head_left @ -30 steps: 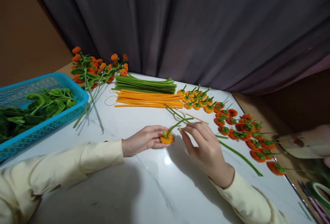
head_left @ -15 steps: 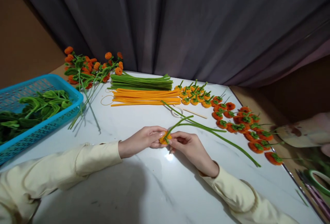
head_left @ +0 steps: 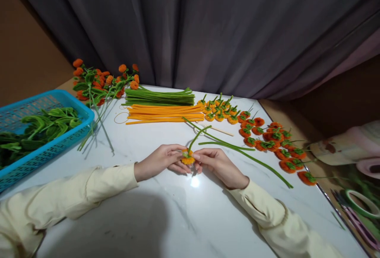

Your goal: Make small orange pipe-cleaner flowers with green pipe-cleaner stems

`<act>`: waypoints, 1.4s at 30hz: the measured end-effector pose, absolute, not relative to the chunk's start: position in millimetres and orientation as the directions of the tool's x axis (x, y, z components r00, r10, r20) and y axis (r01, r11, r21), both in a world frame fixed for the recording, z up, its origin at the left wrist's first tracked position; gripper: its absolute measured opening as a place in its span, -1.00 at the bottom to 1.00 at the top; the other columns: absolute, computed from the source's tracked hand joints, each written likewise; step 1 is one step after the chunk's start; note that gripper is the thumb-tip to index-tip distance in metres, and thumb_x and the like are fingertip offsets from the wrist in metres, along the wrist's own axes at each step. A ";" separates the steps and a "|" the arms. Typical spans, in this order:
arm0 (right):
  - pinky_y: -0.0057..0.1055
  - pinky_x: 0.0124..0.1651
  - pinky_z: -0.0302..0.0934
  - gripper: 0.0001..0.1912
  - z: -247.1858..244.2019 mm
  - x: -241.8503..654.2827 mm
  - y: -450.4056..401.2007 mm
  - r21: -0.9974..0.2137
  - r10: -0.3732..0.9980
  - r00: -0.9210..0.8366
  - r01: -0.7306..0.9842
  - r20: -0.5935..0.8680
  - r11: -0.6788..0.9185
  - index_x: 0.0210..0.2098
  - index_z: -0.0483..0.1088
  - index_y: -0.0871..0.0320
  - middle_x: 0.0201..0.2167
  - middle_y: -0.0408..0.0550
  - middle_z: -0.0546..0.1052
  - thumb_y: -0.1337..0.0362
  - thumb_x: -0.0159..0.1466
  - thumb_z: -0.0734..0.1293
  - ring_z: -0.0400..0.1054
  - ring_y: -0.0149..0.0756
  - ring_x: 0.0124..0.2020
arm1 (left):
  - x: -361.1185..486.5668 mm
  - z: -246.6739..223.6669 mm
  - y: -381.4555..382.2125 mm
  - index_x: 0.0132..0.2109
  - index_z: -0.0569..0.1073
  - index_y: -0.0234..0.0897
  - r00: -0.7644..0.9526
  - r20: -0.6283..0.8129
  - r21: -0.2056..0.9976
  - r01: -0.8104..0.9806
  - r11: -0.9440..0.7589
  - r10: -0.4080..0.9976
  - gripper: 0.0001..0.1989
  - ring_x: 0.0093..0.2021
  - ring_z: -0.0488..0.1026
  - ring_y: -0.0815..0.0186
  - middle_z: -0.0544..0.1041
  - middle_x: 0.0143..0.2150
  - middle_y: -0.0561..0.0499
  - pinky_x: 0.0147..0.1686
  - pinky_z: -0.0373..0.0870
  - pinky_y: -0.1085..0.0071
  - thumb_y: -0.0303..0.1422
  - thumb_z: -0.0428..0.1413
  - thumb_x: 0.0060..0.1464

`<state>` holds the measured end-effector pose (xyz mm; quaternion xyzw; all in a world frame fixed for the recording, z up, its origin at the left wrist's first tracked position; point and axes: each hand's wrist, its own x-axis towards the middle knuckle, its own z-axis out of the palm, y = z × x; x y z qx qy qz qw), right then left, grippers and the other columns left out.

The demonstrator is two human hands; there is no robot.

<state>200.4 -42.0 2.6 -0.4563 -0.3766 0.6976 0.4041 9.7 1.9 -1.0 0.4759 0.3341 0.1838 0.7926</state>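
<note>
Between my hands is a small yellow-orange pipe-cleaner flower, its green stem pointing up and to the right. My left hand pinches it from the left, thumb near the green base. From the other side my right hand grips the flower's edge with thumb and fingertips. Just beyond the hands lie loose green pipe cleaners. Farther back are a bundle of orange pipe cleaners and a bundle of green pipe cleaners.
At left stands a blue basket of green leaves. Finished orange flowers lie behind it. Rows of yellow flower heads and orange flower heads run along the right. Green tape and pink-handled scissors lie at far right.
The flower has been tilted, so its yellow petals now face down and its green base shows on top with the stem more upright. Both hands still hold it.
</note>
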 end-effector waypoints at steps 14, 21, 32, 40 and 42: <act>-0.47 -0.52 0.20 -0.71 1.8 197.5 -45.1 -0.942 0.932 -0.232 -0.126 -0.278 -0.312 -0.43 0.51 0.26 -0.68 -0.17 0.45 0.16 -0.04 0.49 0.27 -0.48 -0.66 | 10.6 2.8 -5.1 -0.15 0.39 -0.35 0.685 -0.296 0.913 -0.002 0.409 0.666 -0.63 -0.32 0.57 0.18 0.56 -0.37 -0.01 -0.19 0.47 0.29 -0.20 0.21 -0.04; -0.47 -0.48 0.19 -0.68 1.6 205.1 -40.3 -0.910 0.886 -0.334 -0.147 -0.323 -0.387 -0.42 0.53 0.29 -0.67 -0.13 0.46 0.11 0.01 0.46 0.27 -0.48 -0.63 | 12.0 4.7 -5.4 -0.20 0.34 -0.34 0.704 -0.289 0.901 -0.029 0.433 0.649 -0.63 -0.29 0.57 0.19 0.54 -0.40 0.01 -0.16 0.44 0.30 -0.17 0.20 -0.04; -0.46 -0.47 0.18 -0.66 4.1 202.2 -43.8 -0.948 0.904 -0.323 -0.055 -0.281 -0.314 -0.39 0.50 0.29 -0.66 -0.13 0.46 0.09 0.06 0.43 0.28 -0.46 -0.63 | 11.6 3.2 -5.8 -0.22 0.34 -0.33 0.697 -0.284 0.917 -0.003 0.399 0.658 -0.68 -0.30 0.56 0.19 0.49 -0.40 0.04 -0.26 0.41 0.35 -0.20 0.20 -0.03; -0.47 -0.48 0.18 -0.68 2.9 196.1 -47.4 -0.958 0.930 -0.251 -0.028 -0.270 -0.285 -0.43 0.45 0.27 -0.70 -0.18 0.42 0.08 0.08 0.41 0.28 -0.46 -0.65 | 11.8 0.6 -7.9 -0.20 0.31 -0.31 0.684 -0.264 0.943 0.036 0.330 0.680 -0.71 -0.29 0.55 0.21 0.50 -0.39 0.03 -0.32 0.39 0.41 -0.21 0.16 0.02; -0.47 -0.50 0.18 -0.67 4.1 194.3 -47.9 -0.959 0.932 -0.238 -0.013 -0.273 -0.284 -0.44 0.44 0.27 -0.71 -0.18 0.42 0.07 0.07 0.41 0.27 -0.46 -0.66 | 11.7 0.5 -8.9 -0.20 0.31 -0.32 0.683 -0.257 0.950 0.049 0.308 0.683 -0.71 -0.29 0.55 0.22 0.50 -0.39 0.03 -0.32 0.39 0.43 -0.22 0.15 0.03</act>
